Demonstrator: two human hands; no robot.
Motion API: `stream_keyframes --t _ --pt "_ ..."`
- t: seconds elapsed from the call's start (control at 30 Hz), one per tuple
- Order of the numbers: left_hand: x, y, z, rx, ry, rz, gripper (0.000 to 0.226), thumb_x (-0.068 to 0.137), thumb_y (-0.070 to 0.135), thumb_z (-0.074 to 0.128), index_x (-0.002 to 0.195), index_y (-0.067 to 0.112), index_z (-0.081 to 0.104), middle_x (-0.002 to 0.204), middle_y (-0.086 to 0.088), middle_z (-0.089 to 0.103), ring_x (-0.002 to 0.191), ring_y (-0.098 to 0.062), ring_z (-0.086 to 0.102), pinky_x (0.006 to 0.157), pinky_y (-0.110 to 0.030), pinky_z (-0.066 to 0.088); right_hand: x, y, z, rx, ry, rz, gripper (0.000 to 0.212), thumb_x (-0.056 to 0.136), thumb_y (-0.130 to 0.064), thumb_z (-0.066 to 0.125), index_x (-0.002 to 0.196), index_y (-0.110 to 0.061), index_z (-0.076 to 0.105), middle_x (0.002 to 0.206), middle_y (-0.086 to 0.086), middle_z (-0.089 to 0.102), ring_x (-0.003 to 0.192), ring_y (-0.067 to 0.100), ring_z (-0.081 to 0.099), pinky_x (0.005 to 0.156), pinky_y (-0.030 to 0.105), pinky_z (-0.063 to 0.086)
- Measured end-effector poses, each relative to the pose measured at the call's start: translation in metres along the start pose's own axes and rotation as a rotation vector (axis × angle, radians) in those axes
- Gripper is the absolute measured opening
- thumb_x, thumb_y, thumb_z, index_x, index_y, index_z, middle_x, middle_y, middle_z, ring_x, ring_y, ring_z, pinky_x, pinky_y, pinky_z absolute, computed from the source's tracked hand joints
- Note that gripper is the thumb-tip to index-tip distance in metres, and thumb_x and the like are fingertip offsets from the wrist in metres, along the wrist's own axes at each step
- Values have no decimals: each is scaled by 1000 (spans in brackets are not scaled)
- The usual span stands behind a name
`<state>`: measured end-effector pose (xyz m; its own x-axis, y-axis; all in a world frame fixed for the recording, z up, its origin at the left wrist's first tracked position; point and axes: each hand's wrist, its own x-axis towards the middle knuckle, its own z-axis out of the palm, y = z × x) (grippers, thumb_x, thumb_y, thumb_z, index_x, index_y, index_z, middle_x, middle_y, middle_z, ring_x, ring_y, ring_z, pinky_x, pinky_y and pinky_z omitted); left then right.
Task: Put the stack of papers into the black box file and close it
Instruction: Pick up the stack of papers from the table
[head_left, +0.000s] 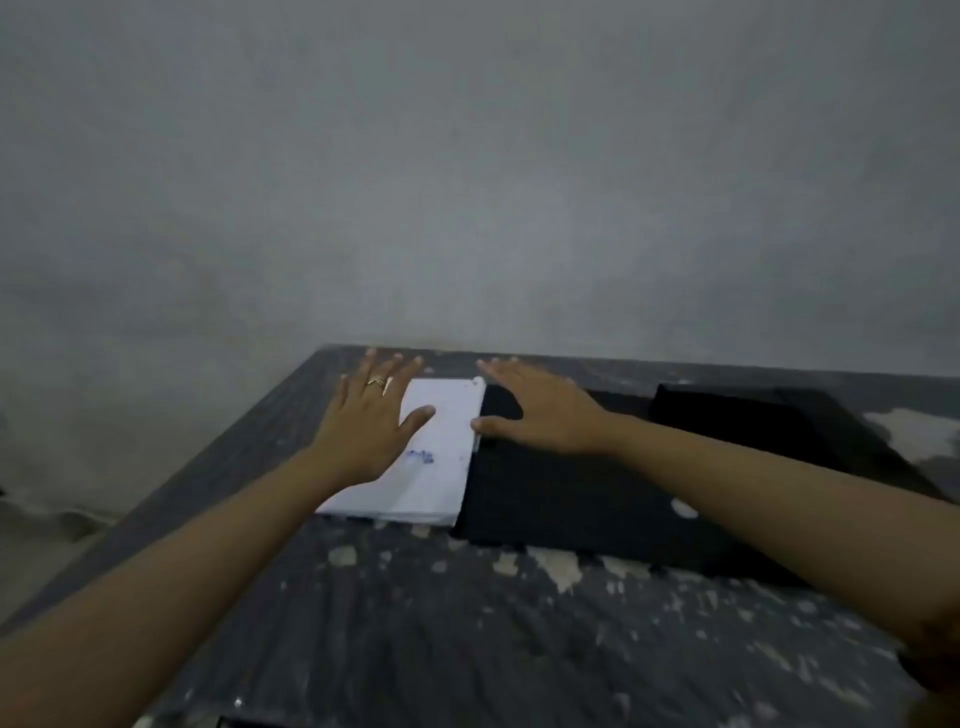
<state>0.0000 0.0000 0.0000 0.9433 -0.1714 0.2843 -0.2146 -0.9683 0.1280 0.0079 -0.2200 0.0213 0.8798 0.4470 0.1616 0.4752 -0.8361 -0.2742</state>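
A white stack of papers (434, 467) with a small blue mark lies flat on the dark table, just left of the black box file (550, 499). My left hand (363, 415), wearing a ring, rests spread over the stack's left side with the thumb on top of the sheets. My right hand (540, 410) lies flat with fingers apart on the box file's far left corner, its thumb touching the stack's right edge. The file's black lid or flap (779, 421) extends to the right, behind my right forearm. Whether the file is open or closed is unclear.
The worn dark table (467, 623) is flecked with pale chipped patches and runs up to a grey wall (467, 182) just behind the papers. Its left edge drops off diagonally. A pale patch (914, 431) shows at the table's far right.
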Motion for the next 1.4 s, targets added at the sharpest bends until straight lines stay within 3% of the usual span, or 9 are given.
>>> stream_keyframes --t 0.2,0.43,0.57,0.67,0.77,0.83,0.97,1.27,1.4 --pt "-19 -46 28 -240 -354 -322 70 92 48 39 150 16 17 158 -10 21 144 -31 22 115 -39 21 12 -35 50 304 -355 145 87 87 -53 53 152 -16 10 161 1 13 147 21 17 120 36 19" --pt "-20 -77 39 -541 -261 -603 58 92 35 47 143 11 33 155 -13 28 140 -33 29 115 -39 25 24 -45 72 809 -266 580 70 90 -27 58 149 -16 22 157 4 24 139 26 32 103 40 39" --pt "-13 -87 38 -451 -201 -641 47 91 29 46 133 6 47 144 -19 43 130 -39 41 109 -41 33 33 -45 73 1154 -137 784 28 87 -15 59 113 -11 50 114 9 56 86 22 56 63 32 48" --pt "-9 -96 38 -546 -124 -687 38 89 17 51 116 -9 55 128 -27 54 117 -41 51 98 -42 40 35 -43 73 1246 -109 863 17 88 -12 57 103 -10 51 87 7 59 70 20 55 56 29 43" --pt "-9 -98 39 -724 -136 -740 32 89 11 54 114 -9 55 122 -29 53 111 -38 53 85 -39 41 37 -41 77 1265 -109 888 7 91 -9 53 98 -8 53 103 10 60 81 24 57 59 29 43" --pt "-10 -95 37 -810 -170 -788 43 88 13 58 125 -9 49 134 -24 50 117 -38 52 84 -38 41 38 -40 80 1268 -88 887 10 92 -3 49 101 -5 54 111 14 58 82 25 57 67 31 48" --pt "-11 -85 31 -903 -175 -784 48 88 15 58 130 -6 45 136 -23 51 114 -38 54 92 -42 44 38 -38 81 1223 -103 824 39 92 5 43 130 1 49 134 18 56 120 33 56 104 44 45" --pt "7 -28 3 -1111 88 -584 46 90 14 55 133 9 38 138 -15 49 109 -32 54 88 -40 47 16 2 38 1430 107 678 60 83 26 34 133 -6 43 139 19 51 126 40 49 97 50 44" --pt "18 8 -2 -1121 96 -408 53 86 10 61 133 9 37 129 -18 54 87 -20 55 67 -28 47 -6 36 4 1479 182 639 72 80 30 32 133 -15 46 136 16 54 123 37 51 98 47 44"
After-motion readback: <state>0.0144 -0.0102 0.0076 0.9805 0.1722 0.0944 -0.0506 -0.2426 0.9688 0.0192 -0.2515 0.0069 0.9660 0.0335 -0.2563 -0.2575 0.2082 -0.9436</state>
